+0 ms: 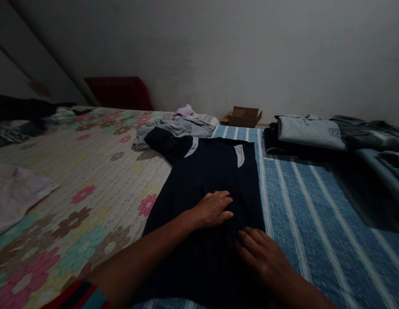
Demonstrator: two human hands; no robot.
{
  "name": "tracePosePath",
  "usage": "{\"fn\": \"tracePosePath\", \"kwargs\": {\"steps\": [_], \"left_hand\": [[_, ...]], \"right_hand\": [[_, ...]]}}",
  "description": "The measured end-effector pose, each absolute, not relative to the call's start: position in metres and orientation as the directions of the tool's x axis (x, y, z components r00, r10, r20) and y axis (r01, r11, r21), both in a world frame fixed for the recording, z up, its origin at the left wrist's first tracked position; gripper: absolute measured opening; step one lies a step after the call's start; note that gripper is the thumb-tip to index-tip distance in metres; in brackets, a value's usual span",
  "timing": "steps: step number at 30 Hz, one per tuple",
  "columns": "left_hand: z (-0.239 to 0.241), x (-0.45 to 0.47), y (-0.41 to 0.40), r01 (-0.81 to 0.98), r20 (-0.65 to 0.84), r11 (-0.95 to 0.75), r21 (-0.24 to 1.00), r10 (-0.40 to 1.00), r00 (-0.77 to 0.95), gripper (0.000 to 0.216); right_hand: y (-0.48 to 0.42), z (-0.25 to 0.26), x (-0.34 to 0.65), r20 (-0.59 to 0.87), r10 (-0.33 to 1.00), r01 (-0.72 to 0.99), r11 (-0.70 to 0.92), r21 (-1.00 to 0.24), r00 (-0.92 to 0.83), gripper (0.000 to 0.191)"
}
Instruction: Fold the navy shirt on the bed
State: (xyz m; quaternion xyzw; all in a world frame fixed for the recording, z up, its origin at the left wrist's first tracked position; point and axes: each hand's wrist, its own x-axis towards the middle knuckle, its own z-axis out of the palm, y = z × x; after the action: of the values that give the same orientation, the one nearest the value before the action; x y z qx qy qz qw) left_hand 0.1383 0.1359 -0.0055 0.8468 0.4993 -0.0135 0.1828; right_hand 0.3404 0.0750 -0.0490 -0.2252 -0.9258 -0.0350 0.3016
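A dark navy shirt [212, 171] with white sleeve trim lies spread flat on the bed, partly folded at its right side. My left hand [214, 209] rests palm down on the middle of the shirt, fingers stretched out flat. Closer to me, my right hand [262, 254] lies flat on the shirt's lower right part, fingers extended toward the left hand. Neither hand grips anything.
A floral bedsheet [73, 180] covers the left, a blue striped cover [315, 214] the right. A grey garment [176, 128] lies crumpled behind the shirt. Folded clothes [310, 131] are stacked at the far right. A cardboard box [244, 116] and red pillow [120, 92] sit by the wall.
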Motion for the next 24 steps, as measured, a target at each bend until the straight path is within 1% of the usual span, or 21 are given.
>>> {"fn": "tracePosePath", "kwargs": {"steps": [2,4,6,8,10,12,14,16,21,24], "left_hand": [[0.000,0.145,0.142,0.850,-0.160,-0.445,0.283,0.852,0.499,0.031],[0.003,0.154,0.151,0.846,-0.088,-0.479,0.234,0.856,0.509,0.023],[0.005,0.166,0.163,0.816,-0.046,-0.553,0.170,0.822,0.567,0.026],[0.005,0.177,0.176,0.760,-0.076,-0.638,0.126,0.757,0.649,0.031],[0.005,0.187,0.188,0.708,-0.162,-0.699,0.106,0.690,0.705,0.028],[0.005,0.194,0.197,0.688,-0.247,-0.722,0.078,0.655,0.715,0.021],[0.006,0.198,0.203,0.691,-0.292,-0.721,0.049,0.652,0.700,0.017],[0.008,0.199,0.207,0.702,-0.286,-0.711,0.052,0.662,0.692,0.017],[0.007,0.194,0.210,0.730,-0.217,-0.668,0.143,0.698,0.682,0.022],[0.001,0.191,0.209,0.738,-0.188,-0.656,0.159,0.714,0.675,0.020]], "right_hand": [[0.074,-0.048,0.340,0.591,0.386,0.444,0.895,-0.053,-0.708,0.037],[0.073,-0.048,0.340,0.610,0.371,0.441,0.897,-0.039,-0.700,0.039],[0.072,-0.049,0.339,0.614,0.372,0.450,0.893,-0.031,-0.696,0.040],[0.071,-0.050,0.338,0.608,0.388,0.468,0.883,-0.031,-0.693,0.040],[0.070,-0.051,0.337,0.606,0.405,0.486,0.874,-0.035,-0.685,0.040],[0.069,-0.051,0.336,0.610,0.417,0.498,0.866,-0.042,-0.673,0.042],[0.068,-0.051,0.335,0.619,0.420,0.501,0.864,-0.049,-0.664,0.044],[0.067,-0.051,0.335,0.621,0.415,0.492,0.869,-0.054,-0.665,0.044],[0.067,-0.047,0.336,0.631,0.419,0.479,0.874,-0.083,-0.653,0.046],[0.067,-0.042,0.339,0.638,0.399,0.437,0.893,-0.107,-0.659,0.043]]}}
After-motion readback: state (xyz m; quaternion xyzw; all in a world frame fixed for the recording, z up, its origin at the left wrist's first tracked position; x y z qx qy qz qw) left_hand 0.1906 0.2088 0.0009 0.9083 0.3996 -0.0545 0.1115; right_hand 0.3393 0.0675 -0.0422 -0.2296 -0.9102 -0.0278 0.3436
